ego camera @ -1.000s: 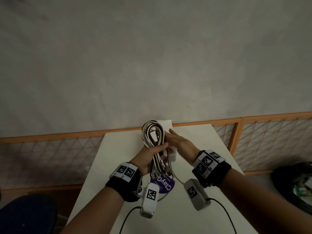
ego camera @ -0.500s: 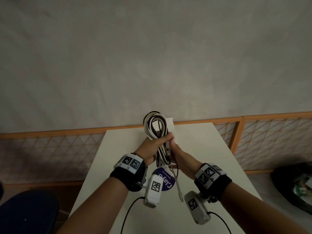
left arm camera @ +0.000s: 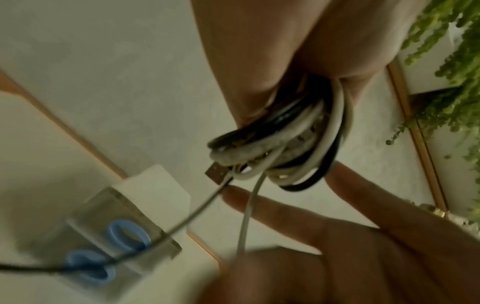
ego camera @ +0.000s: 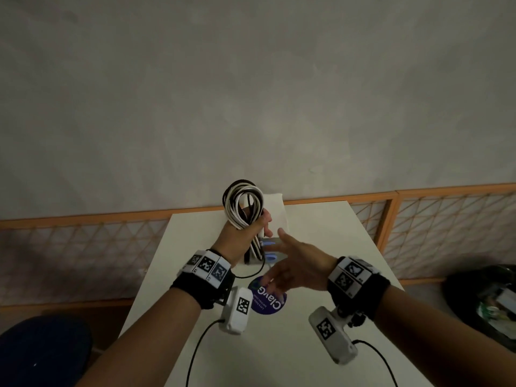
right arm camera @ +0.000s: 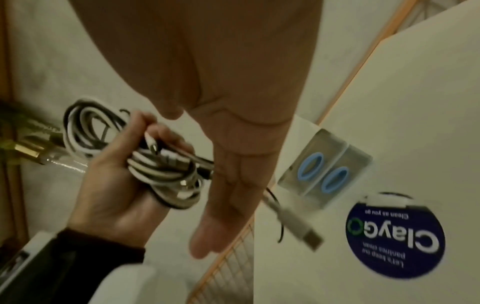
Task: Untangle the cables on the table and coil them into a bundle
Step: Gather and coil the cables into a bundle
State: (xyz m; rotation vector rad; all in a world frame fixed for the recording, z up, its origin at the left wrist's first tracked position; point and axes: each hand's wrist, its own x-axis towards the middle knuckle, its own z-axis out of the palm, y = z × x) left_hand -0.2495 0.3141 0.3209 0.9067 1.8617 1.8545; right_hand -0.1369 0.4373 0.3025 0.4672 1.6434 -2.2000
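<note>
A coiled bundle of black and white cables stands upright above the far part of the white table. My left hand grips the bundle round its middle. Loose ends hang below it: a white lead with a USB plug and a thin black one. My right hand is just right of the bundle, fingers straight, holding nothing.
A clear holder with two blue rings sits on the table under the hands, white paper behind it. A round blue sticker lies nearer me. Orange lattice fencing borders the table.
My right hand has let go of the cables and drawn back to the right, fingers spread. The left hand has kept the bundle and lifted it slightly.
</note>
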